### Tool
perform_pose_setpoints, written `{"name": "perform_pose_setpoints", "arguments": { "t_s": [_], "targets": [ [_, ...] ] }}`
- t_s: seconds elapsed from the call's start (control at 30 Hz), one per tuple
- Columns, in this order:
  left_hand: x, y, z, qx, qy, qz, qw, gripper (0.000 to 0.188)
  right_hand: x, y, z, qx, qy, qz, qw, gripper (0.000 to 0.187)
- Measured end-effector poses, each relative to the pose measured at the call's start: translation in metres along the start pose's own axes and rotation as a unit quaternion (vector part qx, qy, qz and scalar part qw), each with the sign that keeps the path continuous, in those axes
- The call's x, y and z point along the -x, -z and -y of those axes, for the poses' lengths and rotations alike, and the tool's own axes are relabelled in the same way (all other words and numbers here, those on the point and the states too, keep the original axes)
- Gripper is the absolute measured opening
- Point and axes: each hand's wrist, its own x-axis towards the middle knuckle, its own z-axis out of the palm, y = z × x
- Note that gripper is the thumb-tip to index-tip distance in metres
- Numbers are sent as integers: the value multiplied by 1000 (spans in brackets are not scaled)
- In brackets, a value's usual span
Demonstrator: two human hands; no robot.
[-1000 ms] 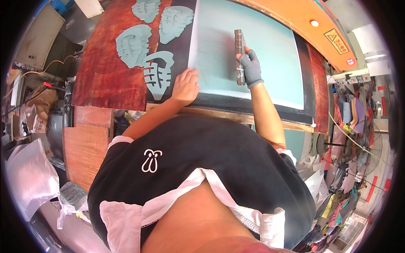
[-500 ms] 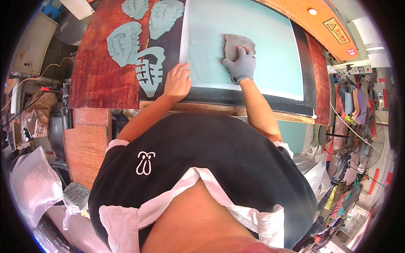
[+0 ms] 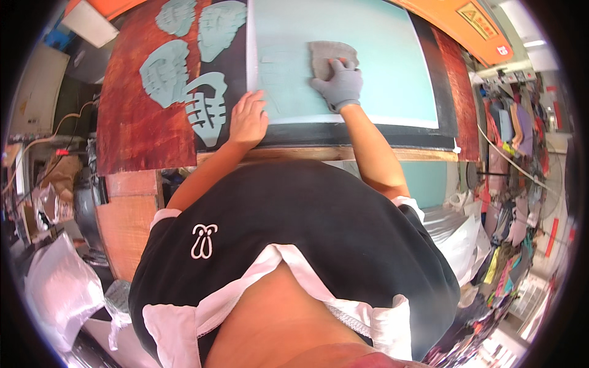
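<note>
A large pale green foam sheet [image 3: 380, 55] lies flat on a black mat on the workbench. My right hand [image 3: 338, 84], in a grey glove, presses a grey sole-shaped cutting die [image 3: 325, 56] flat onto the sheet. My bare left hand [image 3: 246, 120] rests palm down on the sheet's near left corner, fingers spread. Faint sole outlines show in the sheet to the left of the die. Several pale green cut-out sole pieces [image 3: 205, 107] lie left of the sheet.
The red-brown wooden bench top [image 3: 132, 122] holds the cut pieces. An orange machine housing [image 3: 454, 18] arcs over the far edge. White plastic bags [image 3: 55, 288] lie at lower left. Hanging coloured material [image 3: 512, 147] crowds the right side.
The die stood on edge in my right hand a second ago; it now lies flat on the sheet, further left. My left hand stayed on the sheet's corner.
</note>
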Motion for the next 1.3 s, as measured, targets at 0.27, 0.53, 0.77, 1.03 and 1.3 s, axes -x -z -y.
{"name": "perform_pose_setpoints", "arguments": {
  "t_s": [0.27, 0.53, 0.77, 1.03, 1.3],
  "targets": [
    [-7, 6, 10, 6, -91, 12, 996, 27, 4, 8, -1, -9, -10, 24, 1000, 67],
    [-14, 17, 1, 22, -49, 73, 996, 29, 47, 7, -25, -139, 47, -154, 977, 64],
    [-14, 12, 7, 8, -62, 61, 996, 29, 145, 1, -48, -164, 91, -116, 975, 41],
    [-21, 6, 12, -8, -69, 33, 997, 31, 142, 2, -42, -137, 93, -91, 982, 14],
    [-29, 35, -12, -10, -35, 41, 999, 34, 120, 21, -36, -164, 135, -136, 968, 8]
  ]
}}
